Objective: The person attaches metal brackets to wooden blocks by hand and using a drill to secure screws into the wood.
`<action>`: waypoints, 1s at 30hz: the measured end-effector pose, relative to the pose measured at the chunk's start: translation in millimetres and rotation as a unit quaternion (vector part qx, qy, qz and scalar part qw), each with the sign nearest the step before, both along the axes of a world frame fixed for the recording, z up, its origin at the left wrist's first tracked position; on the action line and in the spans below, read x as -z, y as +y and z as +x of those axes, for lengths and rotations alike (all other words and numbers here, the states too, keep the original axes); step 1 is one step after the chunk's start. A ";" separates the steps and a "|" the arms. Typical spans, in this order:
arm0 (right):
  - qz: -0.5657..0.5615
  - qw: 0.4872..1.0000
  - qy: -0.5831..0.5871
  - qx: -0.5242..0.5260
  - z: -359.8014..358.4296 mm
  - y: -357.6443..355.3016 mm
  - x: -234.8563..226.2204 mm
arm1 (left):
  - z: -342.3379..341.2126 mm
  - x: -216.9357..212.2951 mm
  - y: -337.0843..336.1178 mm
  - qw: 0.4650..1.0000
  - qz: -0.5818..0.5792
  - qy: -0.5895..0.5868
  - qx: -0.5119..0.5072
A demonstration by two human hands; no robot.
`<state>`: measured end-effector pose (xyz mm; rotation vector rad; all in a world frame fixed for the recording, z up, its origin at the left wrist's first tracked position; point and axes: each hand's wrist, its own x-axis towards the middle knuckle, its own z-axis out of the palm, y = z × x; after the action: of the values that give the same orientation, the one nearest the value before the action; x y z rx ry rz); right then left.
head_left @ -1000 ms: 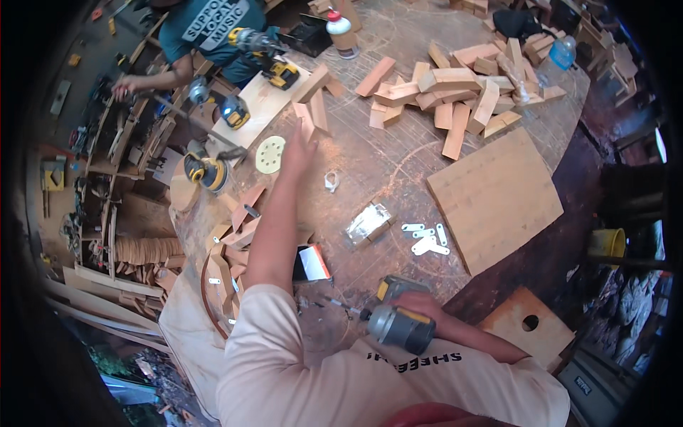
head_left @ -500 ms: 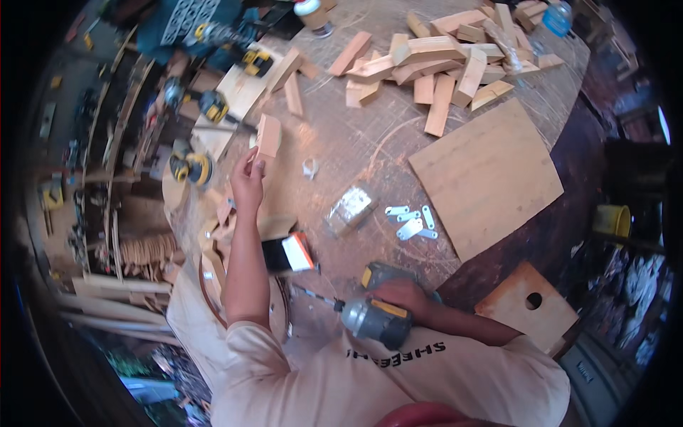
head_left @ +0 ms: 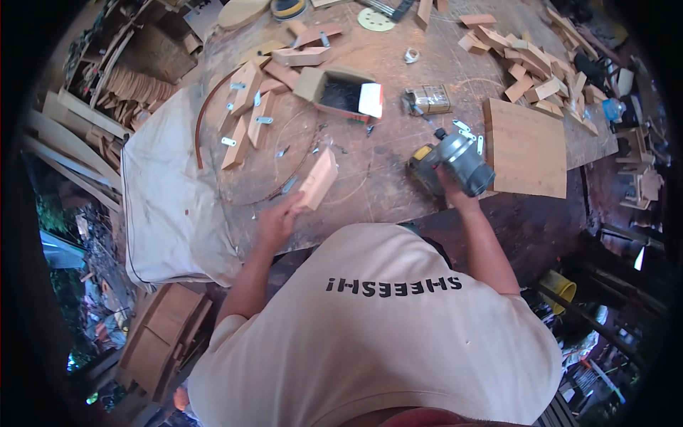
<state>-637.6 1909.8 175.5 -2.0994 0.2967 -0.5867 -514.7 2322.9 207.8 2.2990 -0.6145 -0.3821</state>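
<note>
My left hand grips one end of a short wooden block, held tilted above the near part of the workbench. In my right hand is a grey and yellow cordless drill, its bit pointing away from me. Several small flat metal plates with holes lie just beyond the drill. An open cardboard box with dark contents stands past the block. To the left of the box are wooden blocks with metal plates on them.
A square wooden board lies to the right, with a heap of wood blocks behind it. A wrapped packet and a tape roll sit mid-bench. White cloth drapes the left edge; a sander is far off.
My view has swung. My left hand has drawn the wooden block back from the far left toward my body. My right hand has moved the drill away from my body, and its bit now points forward.
</note>
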 end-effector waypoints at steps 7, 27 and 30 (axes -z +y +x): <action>0.001 0.994 0.032 0.102 1.2 -0.9 10.8 | -48.5 54.0 14.7 0.986 -0.126 -0.097 0.039; 0.076 0.992 0.000 0.096 -1.6 21.4 -23.7 | 59.3 57.9 -187.2 0.944 -0.043 -0.212 0.251; 0.103 0.992 0.007 0.071 -0.6 20.9 -24.4 | 66.7 69.9 -207.5 0.942 0.035 -0.226 0.247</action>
<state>-638.2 1930.7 199.8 -1.8943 0.4964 -0.5982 -448.0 2115.4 137.9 2.2900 -1.4413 -0.0966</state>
